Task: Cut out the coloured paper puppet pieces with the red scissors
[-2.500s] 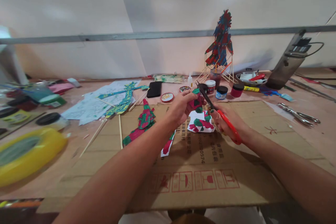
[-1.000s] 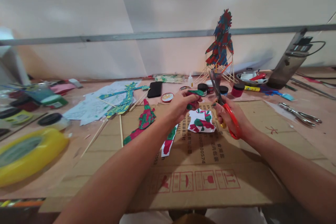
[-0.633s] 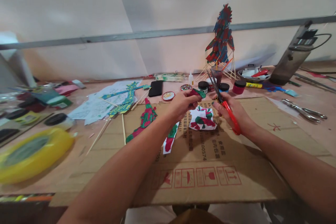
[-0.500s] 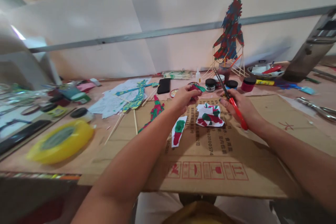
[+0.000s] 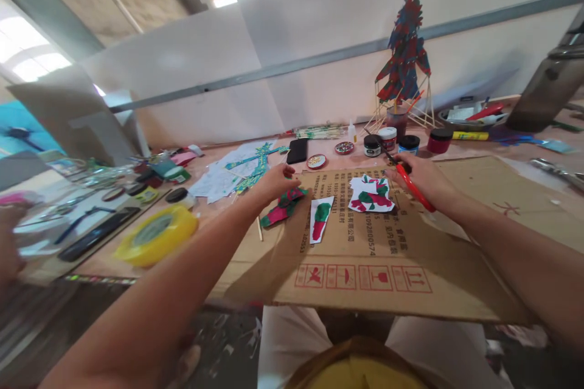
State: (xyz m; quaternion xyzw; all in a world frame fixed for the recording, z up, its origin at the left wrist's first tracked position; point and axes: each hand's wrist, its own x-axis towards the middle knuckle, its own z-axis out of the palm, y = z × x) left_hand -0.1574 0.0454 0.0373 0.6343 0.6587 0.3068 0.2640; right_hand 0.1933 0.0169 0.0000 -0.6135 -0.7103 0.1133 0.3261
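Note:
My left hand hovers over the left part of the cardboard, its fingers slightly apart and nothing visible between them. Just below its fingertips lie red-and-green painted paper cut-outs, partly overlapping. In my right hand is a pair of scissors with red handles, the blades pointing up and away toward the paint jars. Between the hands rest two white paper pieces with red and green paint: a narrow strip and a wider piece.
Paint jars, sequin lids and a black phone line the back. A stick-legged model stands behind them. Leftward lie yellow tape and a blue-yellow cut-out. Another person's hand shows at the left edge.
My left hand has moved left and let go of the small painted piece beside the other cut-outs. My right hand still holds the scissors. The view has turned left, bringing another person's hand in.

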